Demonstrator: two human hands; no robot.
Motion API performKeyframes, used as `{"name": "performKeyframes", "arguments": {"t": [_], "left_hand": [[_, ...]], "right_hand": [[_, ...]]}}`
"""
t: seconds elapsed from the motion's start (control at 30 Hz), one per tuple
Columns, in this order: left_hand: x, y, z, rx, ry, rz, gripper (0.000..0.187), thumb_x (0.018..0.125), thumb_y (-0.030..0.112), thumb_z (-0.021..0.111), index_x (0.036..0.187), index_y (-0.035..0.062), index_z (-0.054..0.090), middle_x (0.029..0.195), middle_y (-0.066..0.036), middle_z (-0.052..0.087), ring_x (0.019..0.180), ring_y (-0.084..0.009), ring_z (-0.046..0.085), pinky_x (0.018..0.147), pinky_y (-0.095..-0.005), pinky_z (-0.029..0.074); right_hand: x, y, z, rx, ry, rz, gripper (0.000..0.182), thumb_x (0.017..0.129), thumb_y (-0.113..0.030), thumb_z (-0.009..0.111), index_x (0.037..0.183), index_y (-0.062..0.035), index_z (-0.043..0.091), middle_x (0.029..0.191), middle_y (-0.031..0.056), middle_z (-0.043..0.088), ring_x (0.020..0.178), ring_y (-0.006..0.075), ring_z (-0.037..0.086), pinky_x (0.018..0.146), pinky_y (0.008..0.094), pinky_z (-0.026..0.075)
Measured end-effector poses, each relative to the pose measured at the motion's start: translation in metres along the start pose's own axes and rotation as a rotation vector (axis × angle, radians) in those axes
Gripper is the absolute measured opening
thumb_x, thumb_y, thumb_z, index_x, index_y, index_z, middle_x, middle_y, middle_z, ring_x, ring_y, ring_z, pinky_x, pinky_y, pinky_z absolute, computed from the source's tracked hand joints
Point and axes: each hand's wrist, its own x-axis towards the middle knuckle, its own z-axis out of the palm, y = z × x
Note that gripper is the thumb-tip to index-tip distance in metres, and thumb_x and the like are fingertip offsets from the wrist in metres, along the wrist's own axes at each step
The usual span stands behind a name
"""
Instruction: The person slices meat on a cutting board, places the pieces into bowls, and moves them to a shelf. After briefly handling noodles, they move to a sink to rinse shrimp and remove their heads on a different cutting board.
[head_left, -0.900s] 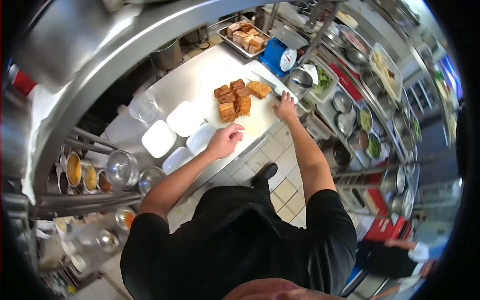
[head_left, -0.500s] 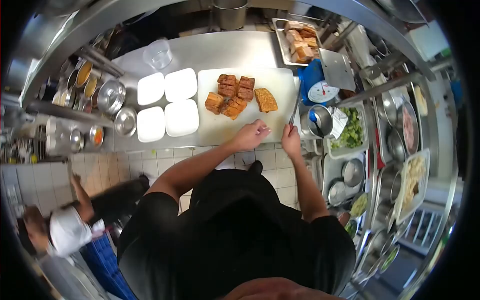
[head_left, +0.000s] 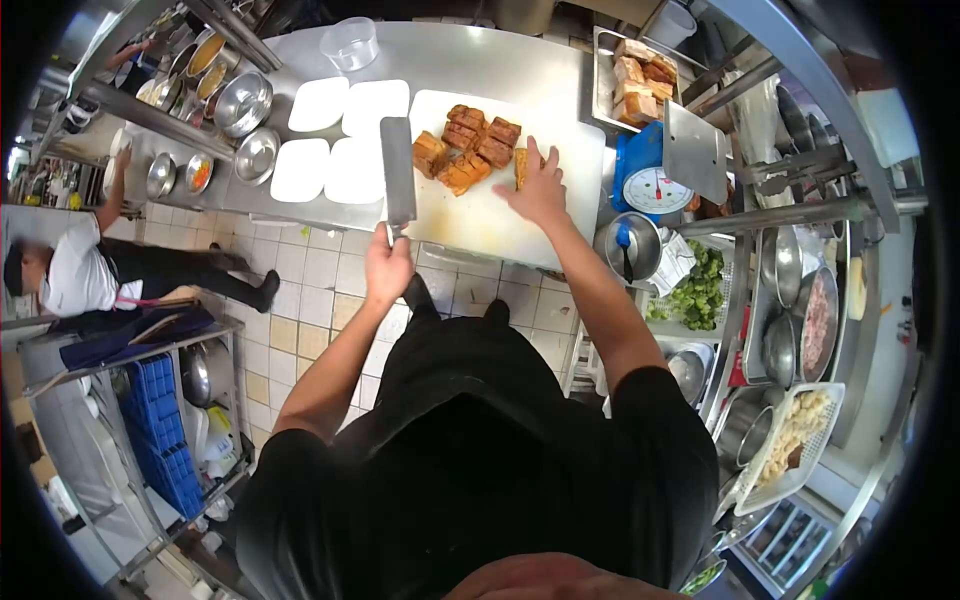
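Note:
My left hand is closed around the handle of a cleaver, whose broad blade points away from me over the board's left edge and overlaps a white plate. Over on the right, my right hand has its fingers spread above a piece of roasted pork belly, which is mostly hidden beneath it. Several cut blocks of browned pork belly sit grouped on the white cutting board, between the blade and my right hand.
More white square plates stand left of the board. A blue scale and a metal pot are at the right, with a tray of pork behind. A clear tub stands at the back. Another person is at the left.
The cleaver has gone from my right hand to my left, now at the board's left. My right hand has moved over the separate pork piece. The camera view has shifted.

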Motion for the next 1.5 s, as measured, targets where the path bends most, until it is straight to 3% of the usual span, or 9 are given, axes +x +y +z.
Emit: {"name": "performKeyframes", "arguments": {"t": [0.1, 0.3, 0.47, 0.53, 0.87, 0.93, 1.07, 1.27, 1.5], "left_hand": [[-0.008, -0.022, -0.019, 0.009, 0.063, 0.046, 0.009, 0.105, 0.017, 0.053, 0.105, 0.0082, 0.05, 0.06, 0.002, 0.045, 0.042, -0.007, 0.041, 0.036, -0.0265, 0.033], [-0.026, -0.043, -0.043, -0.133, 0.044, -0.091, 0.014, 0.108, 0.02, 0.052, 0.1, 0.0089, 0.049, 0.061, 0.002, 0.046, 0.041, -0.0068, 0.041, 0.036, -0.0258, 0.034], [-0.008, -0.046, -0.061, -0.126, 0.039, -0.031, 0.021, 0.109, 0.025, 0.048, 0.098, 0.008, 0.051, 0.06, 0.002, 0.046, 0.042, -0.0071, 0.042, 0.038, -0.0254, 0.035], [-0.007, -0.043, -0.064, -0.127, 0.037, -0.017, 0.023, 0.11, 0.027, 0.048, 0.098, 0.0076, 0.051, 0.06, 0.002, 0.046, 0.043, -0.0073, 0.043, 0.039, -0.0253, 0.035], [0.002, -0.025, -0.075, 0.007, 0.077, 0.029, 0.026, 0.109, 0.023, 0.048, 0.088, 0.0075, 0.05, 0.065, 0.0, 0.052, 0.05, -0.0082, 0.05, 0.044, -0.0268, 0.039], [0.006, -0.035, -0.073, -0.034, 0.069, -0.022, 0.026, 0.108, 0.022, 0.049, 0.087, 0.0074, 0.049, 0.067, -0.001, 0.053, 0.05, -0.0084, 0.051, 0.044, -0.0269, 0.039], [0.009, -0.029, -0.068, 0.002, 0.075, -0.045, 0.025, 0.107, 0.022, 0.051, 0.087, 0.0068, 0.05, 0.066, -0.001, 0.055, 0.05, -0.0088, 0.052, 0.045, -0.0277, 0.041], [0.011, -0.025, -0.062, 0.062, 0.098, 0.05, 0.026, 0.105, 0.022, 0.054, 0.086, 0.0044, 0.053, 0.062, -0.002, 0.057, 0.05, -0.0111, 0.055, 0.047, -0.0299, 0.044], [0.025, 0.004, -0.051, 0.195, 0.096, -0.007, 0.024, 0.105, 0.021, 0.05, 0.089, 0.003, 0.049, 0.063, -0.007, 0.06, 0.052, -0.0169, 0.063, 0.05, -0.0368, 0.05]], "right_hand": [[0.043, 0.023, 0.01, -0.023, -0.191, 0.129, 0.083, 0.082, -0.026, 0.076, 0.154, -0.0176, 0.034, 0.139, 0.0249, 0.041, 0.126, 0.0467, 0.049, 0.104, 0.0566, 0.046], [0.104, 0.096, -0.001, -0.103, -0.011, 0.134, 0.087, 0.077, -0.028, 0.077, 0.151, -0.0149, 0.035, 0.139, 0.0272, 0.043, 0.125, 0.0484, 0.05, 0.101, 0.0573, 0.048], [0.082, -0.016, -0.035, -0.399, -0.07, -0.398, 0.101, 0.067, -0.032, 0.083, 0.153, -0.0132, 0.033, 0.139, 0.0255, 0.046, 0.128, 0.0424, 0.051, 0.107, 0.0517, 0.041], [0.096, -0.033, -0.009, -0.278, -0.339, -0.426, 0.101, 0.064, -0.031, 0.085, 0.151, -0.0132, 0.036, 0.137, 0.0228, 0.049, 0.127, 0.04, 0.052, 0.108, 0.0508, 0.039], [0.136, 0.026, -0.028, -0.367, -0.282, -0.39, 0.092, 0.064, -0.031, 0.084, 0.144, -0.0144, 0.042, 0.136, 0.0162, 0.052, 0.128, 0.0364, 0.053, 0.104, 0.0495, 0.045], [0.1, -0.033, -0.041, -0.233, -0.173, -0.542, 0.093, 0.065, -0.034, 0.085, 0.144, -0.0136, 0.041, 0.14, 0.0173, 0.049, 0.13, 0.037, 0.051, 0.104, 0.0492, 0.045], [0.027, -0.099, 0.007, -0.236, -0.359, -0.312, 0.082, 0.067, -0.038, 0.087, 0.134, -0.0092, 0.049, 0.141, 0.0213, 0.047, 0.13, 0.0374, 0.049, 0.104, 0.0479, 0.047], [0.004, 0.017, 0.033, 0.333, 0.141, -0.449, 0.063, 0.072, -0.015, 0.083, 0.124, -0.0068, 0.048, 0.137, 0.0225, 0.046, 0.126, 0.043, 0.047, 0.109, 0.0495, 0.042], [-0.049, 0.053, -0.009, -0.026, 0.363, -0.311, 0.075, 0.069, -0.032, 0.088, 0.126, -0.0054, 0.047, 0.138, 0.0219, 0.048, 0.126, 0.0408, 0.048, 0.105, 0.0501, 0.039]]}}
